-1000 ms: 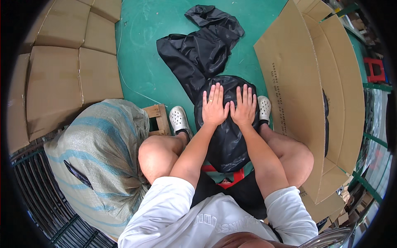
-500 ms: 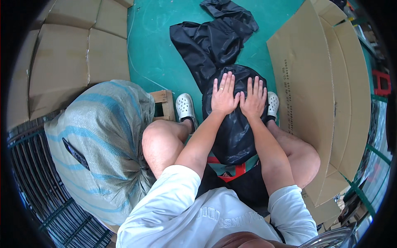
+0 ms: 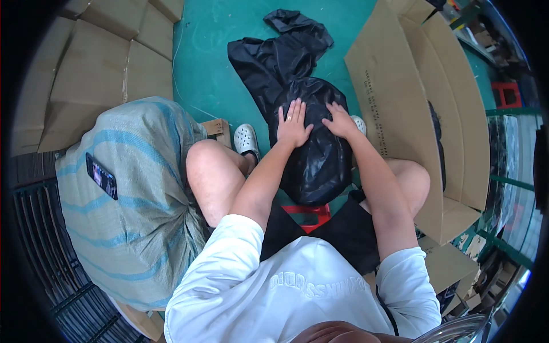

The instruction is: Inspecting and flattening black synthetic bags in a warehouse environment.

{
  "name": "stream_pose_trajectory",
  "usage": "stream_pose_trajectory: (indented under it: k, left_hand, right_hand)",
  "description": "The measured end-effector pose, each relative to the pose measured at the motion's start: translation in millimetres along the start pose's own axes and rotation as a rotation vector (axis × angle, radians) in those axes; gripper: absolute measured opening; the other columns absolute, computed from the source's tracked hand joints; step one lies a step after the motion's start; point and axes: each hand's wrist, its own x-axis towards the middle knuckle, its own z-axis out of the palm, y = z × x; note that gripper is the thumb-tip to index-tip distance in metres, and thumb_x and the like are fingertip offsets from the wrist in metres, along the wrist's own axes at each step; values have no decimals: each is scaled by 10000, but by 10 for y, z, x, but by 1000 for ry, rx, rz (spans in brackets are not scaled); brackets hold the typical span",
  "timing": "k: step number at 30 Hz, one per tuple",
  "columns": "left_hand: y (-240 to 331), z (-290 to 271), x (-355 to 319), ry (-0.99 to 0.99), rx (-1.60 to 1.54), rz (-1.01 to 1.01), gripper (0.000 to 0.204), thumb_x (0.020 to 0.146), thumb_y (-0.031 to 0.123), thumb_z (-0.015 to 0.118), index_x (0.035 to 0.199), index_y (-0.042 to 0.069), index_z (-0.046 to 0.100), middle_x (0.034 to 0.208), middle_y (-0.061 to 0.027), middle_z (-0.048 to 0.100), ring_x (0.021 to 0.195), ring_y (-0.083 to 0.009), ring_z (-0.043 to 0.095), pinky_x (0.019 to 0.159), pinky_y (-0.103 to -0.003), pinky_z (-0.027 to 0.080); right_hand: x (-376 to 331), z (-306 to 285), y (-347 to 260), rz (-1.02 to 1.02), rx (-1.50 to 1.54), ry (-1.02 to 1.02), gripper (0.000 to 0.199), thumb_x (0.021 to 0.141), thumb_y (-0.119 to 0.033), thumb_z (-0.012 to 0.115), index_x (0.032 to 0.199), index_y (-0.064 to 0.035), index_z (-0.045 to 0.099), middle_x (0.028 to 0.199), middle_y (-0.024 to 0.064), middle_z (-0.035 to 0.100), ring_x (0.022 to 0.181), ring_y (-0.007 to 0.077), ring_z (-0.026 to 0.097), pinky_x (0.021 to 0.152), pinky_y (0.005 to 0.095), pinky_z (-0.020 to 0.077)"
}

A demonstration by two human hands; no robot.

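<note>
A rounded, shiny black bundle (image 3: 317,171), like a stuffed bag or wrapped cloth, sits on the floor between my legs. Flat on its upper left lies my left hand (image 3: 294,124), fingers stretched out, with a ring on one finger. My right hand (image 3: 342,121) rests against the bundle's right side, its fingers spread and pointing up and inward. A gap of black material separates the two hands. Loose black fabric (image 3: 271,60) trails from the bundle's far end across the floor. What is inside the bundle is hidden.
To my left stands a bulging woven sack (image 3: 137,211) with a phone (image 3: 102,176) lying on it. Stacked cartons (image 3: 91,74) rise behind the sack. An open cardboard box (image 3: 389,86) stands at the right. A red stool (image 3: 325,217) shows beneath me, and a wooden piece (image 3: 215,127) lies beside my left shoe.
My hands have moved apart; their thumbs were close together before. The right hand has shifted toward the bundle's right edge and turned inward. The whole view has shifted, and the phone's screen now shows lit.
</note>
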Motion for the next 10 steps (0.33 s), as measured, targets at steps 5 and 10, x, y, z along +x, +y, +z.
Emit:
stream_pose_trajectory:
  k: [5,10]
  left_hand:
    - [243,152,-802,-88,-33,-72,854,924,527,468,1545,83,84,1621,-107,-9,1495,-280,-14,1176,-541,-1]
    - [614,344,-1237,-97,-19,-120,925,880,535,548,1545,90,85,1614,-129,39,1486,-332,13,1164,-579,15]
  right_hand:
    - [-859,-742,-508,-110,76,-257,534,879,-337,615,1297,-12,549,1289,231,563,1207,367,538,1017,412,432]
    - [-2129,-1666,-827,-105,900,-132,507,871,-333,689,1257,-21,588,1267,187,611,1169,327,595,997,426,448]
